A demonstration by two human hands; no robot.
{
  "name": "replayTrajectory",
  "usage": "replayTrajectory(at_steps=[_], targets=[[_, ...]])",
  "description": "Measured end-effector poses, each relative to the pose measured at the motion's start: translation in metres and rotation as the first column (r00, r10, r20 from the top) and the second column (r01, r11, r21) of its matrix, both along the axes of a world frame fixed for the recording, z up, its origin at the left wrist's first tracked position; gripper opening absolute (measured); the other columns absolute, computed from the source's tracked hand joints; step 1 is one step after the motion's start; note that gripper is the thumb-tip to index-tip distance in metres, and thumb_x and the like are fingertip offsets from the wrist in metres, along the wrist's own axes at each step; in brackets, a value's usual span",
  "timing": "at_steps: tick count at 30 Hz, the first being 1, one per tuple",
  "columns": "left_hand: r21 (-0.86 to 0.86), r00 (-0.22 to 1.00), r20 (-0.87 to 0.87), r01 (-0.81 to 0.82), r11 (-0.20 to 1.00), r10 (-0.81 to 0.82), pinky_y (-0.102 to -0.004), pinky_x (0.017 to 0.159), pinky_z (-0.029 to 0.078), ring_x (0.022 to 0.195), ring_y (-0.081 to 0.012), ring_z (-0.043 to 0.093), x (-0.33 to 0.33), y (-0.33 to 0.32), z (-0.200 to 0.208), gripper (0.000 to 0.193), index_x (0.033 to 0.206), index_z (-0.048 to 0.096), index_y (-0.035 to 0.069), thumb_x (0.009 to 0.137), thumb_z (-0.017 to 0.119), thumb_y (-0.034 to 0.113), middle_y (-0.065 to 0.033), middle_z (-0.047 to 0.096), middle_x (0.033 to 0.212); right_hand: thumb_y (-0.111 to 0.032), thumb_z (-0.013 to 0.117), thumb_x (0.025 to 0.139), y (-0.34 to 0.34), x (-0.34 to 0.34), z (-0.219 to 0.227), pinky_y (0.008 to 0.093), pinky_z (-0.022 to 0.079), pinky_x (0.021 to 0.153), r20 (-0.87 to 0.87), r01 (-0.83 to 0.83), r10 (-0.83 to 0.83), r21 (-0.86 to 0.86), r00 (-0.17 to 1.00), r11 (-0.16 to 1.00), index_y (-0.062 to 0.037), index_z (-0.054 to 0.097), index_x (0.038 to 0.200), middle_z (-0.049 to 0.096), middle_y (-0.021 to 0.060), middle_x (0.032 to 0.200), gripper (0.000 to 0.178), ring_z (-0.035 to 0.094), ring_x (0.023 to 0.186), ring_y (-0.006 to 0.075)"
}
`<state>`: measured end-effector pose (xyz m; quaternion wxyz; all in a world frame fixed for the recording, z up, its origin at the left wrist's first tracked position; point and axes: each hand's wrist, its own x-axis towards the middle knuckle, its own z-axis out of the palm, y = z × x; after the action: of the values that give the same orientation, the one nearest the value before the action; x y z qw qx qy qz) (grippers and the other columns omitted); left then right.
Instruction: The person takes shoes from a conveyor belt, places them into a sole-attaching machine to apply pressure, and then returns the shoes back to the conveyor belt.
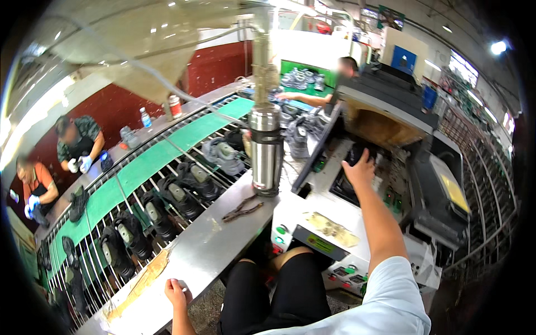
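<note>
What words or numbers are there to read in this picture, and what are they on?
None I can read for sure.
Green-and-yellow label on the white machine: marks too small.
Blue panel at the back: too blurred.
Red-and-white container: too small to tell.
Clear bottle: too small to tell.

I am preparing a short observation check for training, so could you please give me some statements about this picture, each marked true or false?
1. The right hand is at the machine. True.
2. The left hand holds a shoe. False: it is at the metal table, without a shoe.
3. Dark shoes are between the metal table and the green strip. True.
4. The pliers lie on the green strip. False: the pliers lie on the metal table.
</note>
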<state>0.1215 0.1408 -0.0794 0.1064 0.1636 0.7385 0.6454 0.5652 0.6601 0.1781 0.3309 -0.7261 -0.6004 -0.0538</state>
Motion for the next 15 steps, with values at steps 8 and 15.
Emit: replayTrajectory(at_steps=[8, 15], targets=[[-0.085, 0.995, -0.095, 0.001, 0.996, -0.009, -0.0294, 0.054, 0.042, 0.054, -0.0134, 0.052, 0.009, 0.012, 0.01, 0.035, 0.068, 0.057, -0.001, 0.095, 0.05, 0.021, -0.0053, 0.056, 0.057, -0.047, 0.069, 0.069, -0.037, -0.03, 0.033, 0.0458, 0.035, 0.107, -0.102, 0.196, -0.241, -0.328, 0.965, 0.924, -0.0041, 0.021, 0.148, 0.043, 0.0272, 0.139, 0.102, 0.044, 0.128, 0.0399], [-0.249, 0.965, -0.263, -0.043, 0.968, -0.025, -0.0351, 0.058, 0.046, 0.058, -0.0226, 0.059, 0.002, 0.014, 0.0, 0.029, 0.073, 0.066, 0.003, 0.087, 0.061, 0.028, -0.0089, 0.064, 0.066, -0.026, 0.078, 0.065, -0.111, 0.008, -0.091, 0.0438, 0.037, 0.105, -0.168, -0.008, 0.084, 0.409, 0.982, 0.913, 0.0063, 0.03, 0.141, 0.04, 0.0263, 0.14, 0.095, 0.043, 0.126, 0.04]])
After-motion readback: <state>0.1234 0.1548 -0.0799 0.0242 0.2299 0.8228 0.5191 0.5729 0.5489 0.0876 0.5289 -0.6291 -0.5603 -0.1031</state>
